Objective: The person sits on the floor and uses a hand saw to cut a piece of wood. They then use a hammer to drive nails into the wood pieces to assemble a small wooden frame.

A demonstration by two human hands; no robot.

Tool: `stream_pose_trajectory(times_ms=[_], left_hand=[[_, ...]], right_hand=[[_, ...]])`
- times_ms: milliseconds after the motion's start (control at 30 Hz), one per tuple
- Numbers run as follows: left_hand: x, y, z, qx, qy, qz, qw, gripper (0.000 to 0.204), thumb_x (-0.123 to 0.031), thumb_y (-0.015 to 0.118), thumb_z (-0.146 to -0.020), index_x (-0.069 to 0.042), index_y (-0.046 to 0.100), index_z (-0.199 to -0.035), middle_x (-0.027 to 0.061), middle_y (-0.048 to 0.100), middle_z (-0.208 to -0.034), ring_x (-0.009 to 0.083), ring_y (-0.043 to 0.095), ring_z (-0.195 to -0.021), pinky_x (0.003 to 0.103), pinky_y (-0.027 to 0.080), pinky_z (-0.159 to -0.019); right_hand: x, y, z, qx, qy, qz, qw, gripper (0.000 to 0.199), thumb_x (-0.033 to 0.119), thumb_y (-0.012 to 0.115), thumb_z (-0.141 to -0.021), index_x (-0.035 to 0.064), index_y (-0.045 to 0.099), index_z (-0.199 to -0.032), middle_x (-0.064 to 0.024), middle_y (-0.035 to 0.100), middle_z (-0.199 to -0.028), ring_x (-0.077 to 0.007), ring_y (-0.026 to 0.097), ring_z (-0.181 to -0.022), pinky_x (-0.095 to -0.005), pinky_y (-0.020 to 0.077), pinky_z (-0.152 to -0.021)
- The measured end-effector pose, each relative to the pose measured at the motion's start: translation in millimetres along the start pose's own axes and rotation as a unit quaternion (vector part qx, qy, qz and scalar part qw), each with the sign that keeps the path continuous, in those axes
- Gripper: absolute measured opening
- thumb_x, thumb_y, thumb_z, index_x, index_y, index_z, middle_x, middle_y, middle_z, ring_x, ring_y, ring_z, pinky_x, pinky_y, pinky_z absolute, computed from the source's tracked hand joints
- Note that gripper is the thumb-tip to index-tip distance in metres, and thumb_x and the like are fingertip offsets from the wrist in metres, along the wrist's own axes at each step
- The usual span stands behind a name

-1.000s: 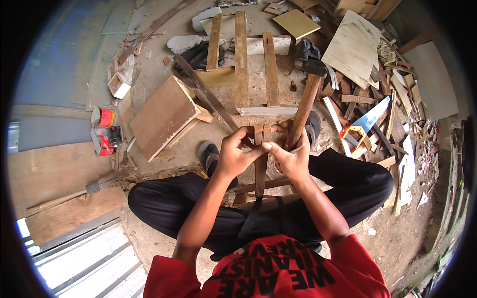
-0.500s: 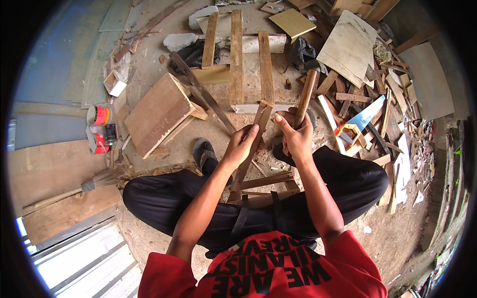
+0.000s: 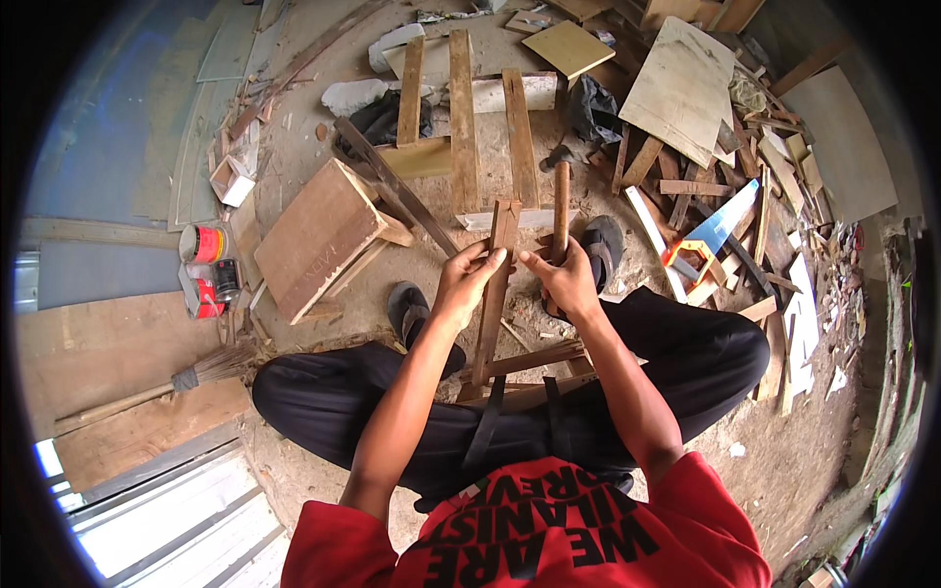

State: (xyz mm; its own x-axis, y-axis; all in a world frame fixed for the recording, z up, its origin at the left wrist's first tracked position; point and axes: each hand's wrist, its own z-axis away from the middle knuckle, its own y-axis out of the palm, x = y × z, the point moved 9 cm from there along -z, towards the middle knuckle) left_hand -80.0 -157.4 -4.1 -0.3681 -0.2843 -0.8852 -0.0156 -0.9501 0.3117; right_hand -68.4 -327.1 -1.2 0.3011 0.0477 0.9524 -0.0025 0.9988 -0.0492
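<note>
I squat over a small frame of wooden slats. My left hand [image 3: 466,284] grips an upright wooden slat [image 3: 495,294] that rises from the crossing slats [image 3: 534,358] between my knees. My right hand [image 3: 564,279] holds a hammer by its wooden handle [image 3: 561,206], which points away from me; its dark head [image 3: 561,155] lies at the far end. The two hands are close together, thumbs almost touching, just in front of my black trousers.
A slatted wooden pallet piece [image 3: 461,127] lies ahead, a brown board box [image 3: 319,235] to its left. A hand saw with orange handle [image 3: 711,240] rests on scrap wood at the right. Paint tins [image 3: 206,269] and a broom [image 3: 147,387] sit left.
The hammer handle has swung from tilted right to nearly straight ahead. My left hand has taken a firmer hold higher on the upright slat, and both hands have shifted slightly nearer me.
</note>
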Motion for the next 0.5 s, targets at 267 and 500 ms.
stream_pose_trajectory(times_ms=[267, 500], left_hand=[[-25.7, -28.9, -3.7, -0.07, 0.006, 0.064, 0.996, 0.034, -0.027, 0.063, -0.098, -0.003, 0.058, -0.123, 0.0134, 0.07, -0.11, 0.021, 0.069, -0.098, 0.034, 0.058, -0.084], [-41.1, -67.4, -8.1, -0.133, 0.035, 0.127, 0.982, 0.044, -0.032, 0.064, -0.097, -0.003, 0.053, -0.129, 0.018, 0.065, -0.118, 0.0286, 0.066, -0.109, 0.048, 0.056, -0.091]], right_hand=[[-5.3, 32.6, 19.8, 0.057, -0.032, 0.026, 0.997, 0.052, 0.029, 0.086, -0.078, -0.0033, 0.053, -0.102, -0.0144, 0.069, -0.099, -0.0147, 0.066, -0.087, -0.0273, 0.0543, -0.072], [-16.9, 52.4, 33.8, 0.179, 0.087, 0.053, 0.979, 0.059, 0.028, 0.087, -0.077, -0.0077, 0.053, -0.109, -0.0144, 0.068, -0.097, -0.0157, 0.064, -0.076, -0.0279, 0.0524, -0.055]])
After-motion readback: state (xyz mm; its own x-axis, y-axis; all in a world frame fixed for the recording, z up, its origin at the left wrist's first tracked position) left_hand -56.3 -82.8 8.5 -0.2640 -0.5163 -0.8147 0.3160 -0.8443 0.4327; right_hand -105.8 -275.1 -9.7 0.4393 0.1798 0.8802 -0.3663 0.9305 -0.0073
